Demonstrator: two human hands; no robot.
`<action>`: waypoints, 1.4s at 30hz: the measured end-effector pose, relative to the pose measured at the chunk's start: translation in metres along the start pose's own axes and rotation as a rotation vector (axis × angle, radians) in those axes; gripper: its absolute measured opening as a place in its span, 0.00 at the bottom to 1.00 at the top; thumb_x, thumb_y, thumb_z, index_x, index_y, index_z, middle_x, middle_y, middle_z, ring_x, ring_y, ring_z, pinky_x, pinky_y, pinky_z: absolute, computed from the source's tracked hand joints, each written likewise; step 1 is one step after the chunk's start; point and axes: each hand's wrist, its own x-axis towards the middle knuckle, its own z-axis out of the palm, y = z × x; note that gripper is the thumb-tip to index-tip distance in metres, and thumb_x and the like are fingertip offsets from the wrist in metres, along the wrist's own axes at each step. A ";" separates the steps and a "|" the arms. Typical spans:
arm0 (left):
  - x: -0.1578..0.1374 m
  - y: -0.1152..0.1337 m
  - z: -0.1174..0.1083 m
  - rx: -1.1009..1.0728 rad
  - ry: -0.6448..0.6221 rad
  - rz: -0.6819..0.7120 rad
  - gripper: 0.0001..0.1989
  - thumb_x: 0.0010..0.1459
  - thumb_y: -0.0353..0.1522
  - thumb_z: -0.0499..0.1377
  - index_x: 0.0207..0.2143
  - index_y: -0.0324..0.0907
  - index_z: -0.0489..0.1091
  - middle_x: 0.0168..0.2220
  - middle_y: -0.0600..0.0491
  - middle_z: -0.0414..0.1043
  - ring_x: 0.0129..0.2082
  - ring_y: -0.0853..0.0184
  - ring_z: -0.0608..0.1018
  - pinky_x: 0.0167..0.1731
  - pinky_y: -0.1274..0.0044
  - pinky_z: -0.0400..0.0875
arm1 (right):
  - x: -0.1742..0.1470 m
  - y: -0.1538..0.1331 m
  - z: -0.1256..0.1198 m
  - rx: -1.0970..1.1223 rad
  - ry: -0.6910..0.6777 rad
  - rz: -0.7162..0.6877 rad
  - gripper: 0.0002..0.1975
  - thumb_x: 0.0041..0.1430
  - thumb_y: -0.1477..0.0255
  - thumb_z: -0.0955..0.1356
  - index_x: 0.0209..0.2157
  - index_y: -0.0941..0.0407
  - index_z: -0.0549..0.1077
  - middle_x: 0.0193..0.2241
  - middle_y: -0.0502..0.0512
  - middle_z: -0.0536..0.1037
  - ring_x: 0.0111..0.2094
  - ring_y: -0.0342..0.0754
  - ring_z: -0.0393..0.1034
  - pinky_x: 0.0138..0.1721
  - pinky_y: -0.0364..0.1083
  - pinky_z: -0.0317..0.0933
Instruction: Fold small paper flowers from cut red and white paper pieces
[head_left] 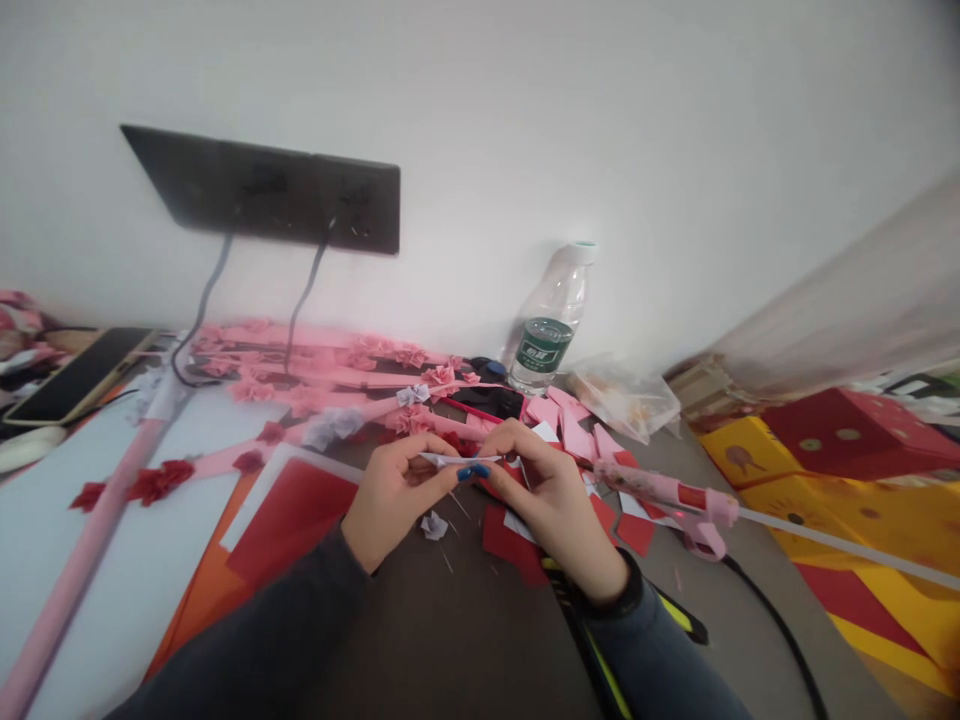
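My left hand [394, 495] and my right hand [551, 495] meet over the dark table, and together they pinch a small folded strip of white paper [450, 459] held flat between the fingertips. The left thumb has a blue nail. Under the hands lie red paper pieces [514, 540] and a tiny crumpled white scrap [433, 525]. Both arms wear dark grey sleeves.
Pink sticks with paper flowers [322, 385] lie behind the hands. A plastic water bottle [551, 320] stands by the wall. A pink glue gun [675, 495] lies to the right, a phone [82, 372] at far left, and a red and yellow box [847, 470] at right. A wall socket panel [277, 190] holds cables.
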 end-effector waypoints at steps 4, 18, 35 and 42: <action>-0.001 -0.002 0.000 -0.062 -0.049 -0.032 0.08 0.54 0.34 0.65 0.33 0.39 0.74 0.26 0.53 0.75 0.27 0.68 0.77 0.29 0.79 0.71 | 0.000 0.001 -0.001 0.011 0.005 0.014 0.06 0.64 0.70 0.67 0.31 0.55 0.72 0.29 0.52 0.72 0.32 0.48 0.67 0.34 0.46 0.61; 0.001 -0.006 0.000 -0.021 -0.007 0.045 0.07 0.55 0.34 0.64 0.36 0.41 0.71 0.26 0.56 0.71 0.24 0.70 0.74 0.25 0.80 0.69 | -0.003 -0.001 -0.001 -0.053 -0.010 -0.015 0.07 0.66 0.68 0.65 0.34 0.54 0.72 0.29 0.52 0.72 0.32 0.48 0.67 0.32 0.46 0.59; 0.005 -0.007 -0.001 -0.204 0.010 -0.057 0.15 0.53 0.36 0.68 0.41 0.40 0.74 0.34 0.51 0.78 0.33 0.66 0.80 0.33 0.76 0.79 | 0.001 0.003 -0.007 -0.169 -0.080 -0.179 0.07 0.64 0.72 0.68 0.33 0.54 0.78 0.30 0.54 0.74 0.31 0.48 0.70 0.32 0.47 0.65; 0.005 -0.010 -0.001 -0.163 -0.024 -0.051 0.11 0.53 0.34 0.66 0.39 0.39 0.77 0.38 0.48 0.81 0.35 0.64 0.81 0.34 0.76 0.77 | 0.002 0.004 -0.004 -0.085 -0.036 -0.003 0.06 0.62 0.71 0.68 0.30 0.55 0.72 0.28 0.52 0.73 0.30 0.47 0.68 0.32 0.46 0.63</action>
